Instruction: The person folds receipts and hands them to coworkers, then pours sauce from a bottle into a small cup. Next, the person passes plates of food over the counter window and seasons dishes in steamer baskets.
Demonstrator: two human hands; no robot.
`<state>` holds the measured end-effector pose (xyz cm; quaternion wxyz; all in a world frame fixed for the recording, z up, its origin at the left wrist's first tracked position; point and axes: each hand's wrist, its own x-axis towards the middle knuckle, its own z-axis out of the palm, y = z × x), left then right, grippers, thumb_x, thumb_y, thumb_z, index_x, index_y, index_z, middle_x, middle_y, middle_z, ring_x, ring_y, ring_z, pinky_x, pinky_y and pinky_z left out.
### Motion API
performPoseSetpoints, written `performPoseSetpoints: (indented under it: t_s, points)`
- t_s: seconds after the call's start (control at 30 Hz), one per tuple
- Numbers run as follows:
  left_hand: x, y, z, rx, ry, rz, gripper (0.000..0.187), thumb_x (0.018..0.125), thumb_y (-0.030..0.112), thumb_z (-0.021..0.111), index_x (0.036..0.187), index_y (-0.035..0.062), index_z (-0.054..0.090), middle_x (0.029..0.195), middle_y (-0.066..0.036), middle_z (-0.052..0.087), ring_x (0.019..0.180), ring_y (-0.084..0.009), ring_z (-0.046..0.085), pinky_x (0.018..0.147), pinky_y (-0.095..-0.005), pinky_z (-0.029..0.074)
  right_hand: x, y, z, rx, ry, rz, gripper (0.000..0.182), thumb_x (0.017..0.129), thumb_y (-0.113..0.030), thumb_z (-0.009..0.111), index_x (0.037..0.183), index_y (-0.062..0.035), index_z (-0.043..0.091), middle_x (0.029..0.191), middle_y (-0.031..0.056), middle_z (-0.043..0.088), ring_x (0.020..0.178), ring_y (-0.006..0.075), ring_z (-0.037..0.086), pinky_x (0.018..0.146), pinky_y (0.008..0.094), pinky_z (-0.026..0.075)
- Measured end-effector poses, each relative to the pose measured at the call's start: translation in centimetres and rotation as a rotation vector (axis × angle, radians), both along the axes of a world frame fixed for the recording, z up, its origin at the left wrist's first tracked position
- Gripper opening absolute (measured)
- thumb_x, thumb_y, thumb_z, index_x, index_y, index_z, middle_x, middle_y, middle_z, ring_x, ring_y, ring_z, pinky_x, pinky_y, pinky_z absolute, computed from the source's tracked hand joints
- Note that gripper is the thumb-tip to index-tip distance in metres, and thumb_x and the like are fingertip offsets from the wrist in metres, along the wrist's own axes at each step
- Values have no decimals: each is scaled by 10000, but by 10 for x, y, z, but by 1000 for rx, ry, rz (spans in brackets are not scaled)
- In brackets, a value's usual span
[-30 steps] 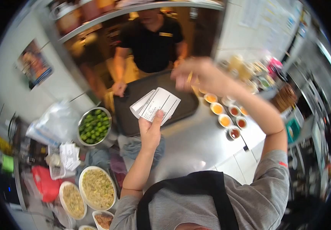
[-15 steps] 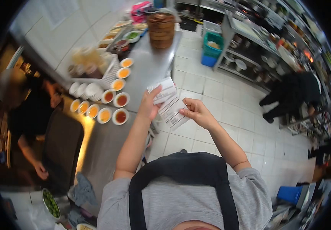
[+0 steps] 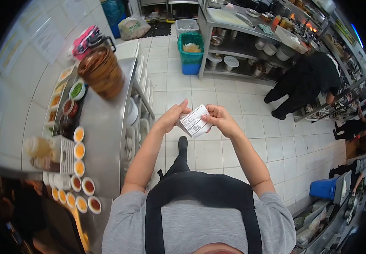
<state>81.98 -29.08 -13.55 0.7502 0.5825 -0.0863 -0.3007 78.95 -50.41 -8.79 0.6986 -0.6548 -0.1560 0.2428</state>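
Observation:
Printed paper slips (image 3: 194, 122) are held in front of me over the tiled floor, stacked together with text and a square code on the top one. My left hand (image 3: 174, 117) is closed on their left edge, its thumb side up. On the right, my right hand (image 3: 221, 120) pinches the slips between thumb and fingers. How many slips lie in the stack cannot be made out.
To my left runs a steel counter (image 3: 106, 127) with a bamboo steamer stack (image 3: 101, 73), a white basket (image 3: 67, 154) and several sauce bowls (image 3: 79, 150). Ahead stands a green-lined bin (image 3: 191, 53). A person in black (image 3: 305, 84) bends at the right-hand shelving.
The view has turned right and moved away from the counter, which now lies further left. The slips, spread apart before, are now brought together between both hands.

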Motion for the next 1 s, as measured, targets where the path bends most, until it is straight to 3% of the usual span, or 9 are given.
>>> performPoseSetpoints:
  t_s: [0.03, 0.2, 0.3, 0.43, 0.53, 0.6, 0.73, 0.9, 1.0]
  points:
    - [24, -3, -1, -40, 38, -113, 389, 873, 379, 522, 939, 10, 626, 822, -51, 627, 723, -89, 598, 624, -206, 482, 25, -5, 0, 0, -4, -13, 198, 831, -140, 588, 958, 7, 548, 819, 67, 632, 682, 91, 584, 551, 222, 469]
    - [139, -34, 22, -102, -19, 9, 170, 777, 62, 597, 933, -7, 611, 780, -49, 634, 664, -100, 609, 588, -223, 499, 140, -31, 12, -276, -69, -87, 141, 819, -123, 597, 887, -14, 538, 707, 48, 614, 589, 67, 563, 427, 190, 415]
    - [215, -51, 36, 73, -246, 26, 173, 758, 22, 575, 920, -7, 631, 839, -73, 636, 690, -101, 603, 600, -234, 495, 205, -50, 18, -432, -201, -231, 140, 812, -100, 601, 885, 10, 552, 681, 62, 617, 552, 79, 556, 429, 213, 429]
    - [294, -82, 56, 40, -341, 48, 160, 752, -24, 559, 886, -5, 643, 843, -75, 635, 696, -99, 599, 600, -229, 491, 278, -77, 20, -124, -204, -362, 137, 827, -136, 591, 853, -4, 567, 639, 42, 597, 522, 77, 540, 438, 206, 426]
    - [361, -103, 57, -41, -384, 110, 117, 752, -30, 568, 833, 0, 647, 811, -61, 633, 737, -97, 590, 635, -214, 479, 337, -105, 20, -115, -107, -174, 129, 829, -152, 557, 823, -23, 568, 603, 39, 578, 514, 90, 538, 445, 228, 422]
    - [405, -116, 53, 45, -663, 151, 128, 744, -47, 549, 813, -5, 649, 810, -62, 635, 762, -110, 587, 672, -224, 465, 379, -121, 21, -614, -418, -174, 144, 817, -155, 514, 796, -16, 543, 623, 102, 590, 540, 207, 576, 490, 321, 441]
    - [480, -141, 63, 145, -730, 207, 111, 744, -31, 558, 811, -13, 644, 843, -79, 633, 807, -122, 578, 721, -233, 450, 467, -148, 38, -911, -864, -191, 125, 806, -144, 483, 773, -25, 505, 699, 169, 581, 688, 390, 543, 606, 465, 428]
    - [560, -150, 99, 285, -865, 345, 241, 760, -11, 563, 994, 1, 615, 998, -86, 595, 886, -139, 560, 772, -253, 442, 616, -189, 87, -890, -1001, -117, 95, 807, -115, 505, 784, -25, 521, 646, 168, 537, 667, 371, 534, 591, 432, 422]
    - [593, -137, 101, 147, -760, 674, 280, 740, -7, 556, 1017, -18, 596, 1034, -108, 584, 955, -168, 543, 825, -272, 425, 759, -225, 137, -441, -891, -241, 175, 831, -145, 510, 705, -28, 539, 543, 17, 502, 471, 96, 476, 433, 250, 393]
